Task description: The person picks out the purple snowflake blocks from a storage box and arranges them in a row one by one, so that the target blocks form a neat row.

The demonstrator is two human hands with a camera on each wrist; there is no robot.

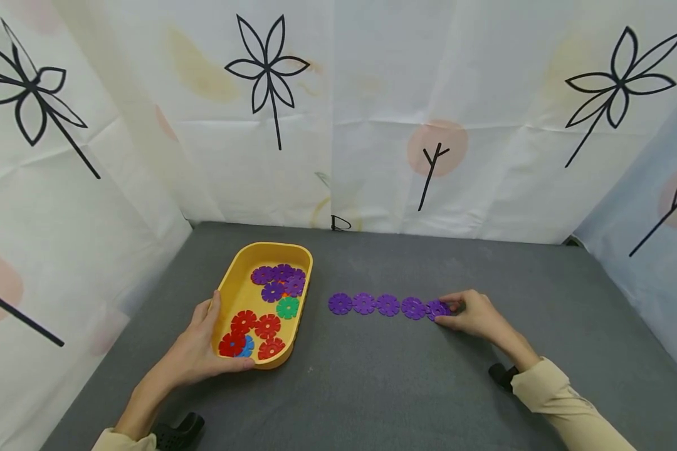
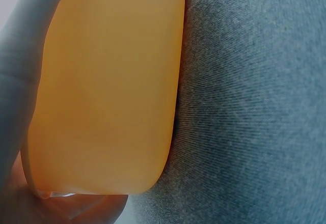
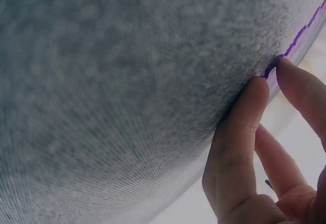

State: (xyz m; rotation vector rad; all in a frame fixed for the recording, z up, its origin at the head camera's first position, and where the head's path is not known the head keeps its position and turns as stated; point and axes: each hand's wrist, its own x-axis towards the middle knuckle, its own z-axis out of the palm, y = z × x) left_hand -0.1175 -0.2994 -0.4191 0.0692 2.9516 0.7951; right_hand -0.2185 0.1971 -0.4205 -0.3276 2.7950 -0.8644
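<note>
My left hand [image 1: 194,354] grips the near-left corner of a yellow plastic tray [image 1: 232,289], thumb along the near end and fingers on the left side. In the left wrist view the tray wall [image 2: 109,91] fills much of the picture. My right hand [image 1: 476,318] pinches a purple flower-shaped disc [image 1: 437,308] between thumb and fingers, at the right end of a row. Several like purple discs [image 1: 363,304] lie to its left on the grey cloth. The right wrist view has the fingertips [image 3: 257,89] at the disc's edge, the row seen nearly edge-on.
Inside the tray are purple discs [image 1: 272,291] at the far end, a green one [image 1: 287,307], several red ones [image 1: 267,326] and a partly covered blue one [image 1: 249,346]. A grey cloth surface [image 1: 372,388] lies underneath. White printed curtains [image 1: 367,169] stand behind and at both sides.
</note>
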